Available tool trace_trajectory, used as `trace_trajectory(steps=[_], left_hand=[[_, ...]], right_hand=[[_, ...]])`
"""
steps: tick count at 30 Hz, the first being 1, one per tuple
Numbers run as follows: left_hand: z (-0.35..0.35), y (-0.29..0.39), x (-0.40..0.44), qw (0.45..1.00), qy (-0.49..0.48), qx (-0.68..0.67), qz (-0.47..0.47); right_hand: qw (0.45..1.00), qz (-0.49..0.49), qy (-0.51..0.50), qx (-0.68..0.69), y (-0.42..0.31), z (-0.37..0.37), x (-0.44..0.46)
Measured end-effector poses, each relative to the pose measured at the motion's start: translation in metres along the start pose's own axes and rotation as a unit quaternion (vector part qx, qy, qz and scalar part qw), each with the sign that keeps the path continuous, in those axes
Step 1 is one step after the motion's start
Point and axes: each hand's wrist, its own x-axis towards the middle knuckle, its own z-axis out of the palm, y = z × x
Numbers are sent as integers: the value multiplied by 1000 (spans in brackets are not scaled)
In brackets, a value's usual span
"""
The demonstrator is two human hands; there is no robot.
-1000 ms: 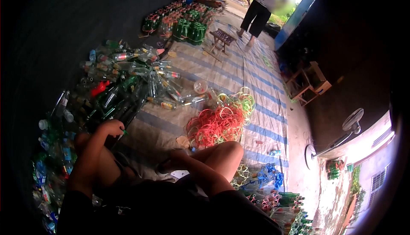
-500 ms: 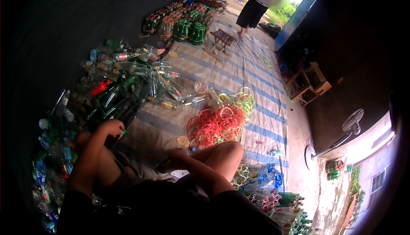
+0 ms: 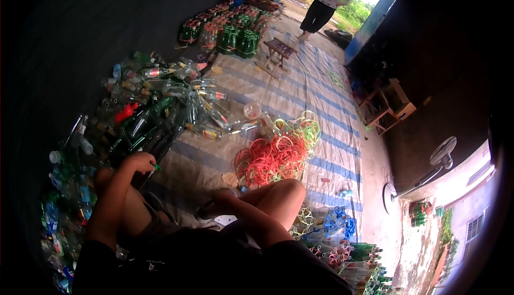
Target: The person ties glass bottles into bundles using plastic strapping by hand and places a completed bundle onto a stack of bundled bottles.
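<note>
My left hand is closed above my bent left knee, at the near edge of a heap of loose glass and plastic bottles. A small green thing sticks out of its fist; its kind is too small to make out. My right hand reaches down low between my legs, beside my foot. Shadow hides its fingers, and I cannot see whether it holds anything. A tangled pile of red and pale green plastic strapping lies on the striped sheet in front of my right knee.
Bundles of tied green bottles stand at the back left. A small folding stool is on the sheet, with a person beyond it. More tied bottles stand at my right. A fan and wooden frame line the right.
The person in the background has shifted stance near the doorway. My left hand stays closed in almost the same place, and my right arm is nearly unmoved.
</note>
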Motion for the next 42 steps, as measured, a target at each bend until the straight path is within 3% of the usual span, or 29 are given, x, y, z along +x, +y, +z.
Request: trace_trajectory(steps=[7,10,13,17,18,23,26,30,35,38,42], left_hand=[[-2,7,-4,1000,0,-17,-5],[-2,7,-4,1000,-1,-17,-6],[-1,4,-4,1000,1,-18,-5],[-2,7,-8,1000,8,-24,-11],[-2,7,-8,1000,8,-24,-11],[0,3,-1,1000,6,-23,7],[0,1,-1,1000,5,-27,7],[0,2,-4,1000,9,-24,5],[-2,5,-7,1000,8,-8,-2],[-2,7,-8,1000,10,-19,-3],[-2,8,-8,1000,5,-16,-4]], right_hand=[[998,-21,-44,35,-35,-41,-23],[993,38,-87,67,-103,-112,-59],[999,-6,-40,29,-52,-61,-33],[999,6,-28,-22,-28,-35,-19],[1000,-4,-20,22,-22,-24,-14],[998,28,-55,30,-55,-57,-35],[997,-29,27,70,-34,-29,-21],[999,12,-45,28,-8,-8,-3],[998,5,-48,51,-29,-30,-19],[998,46,-30,-21,-31,-32,-18],[998,24,-47,25,-29,-39,-18]])
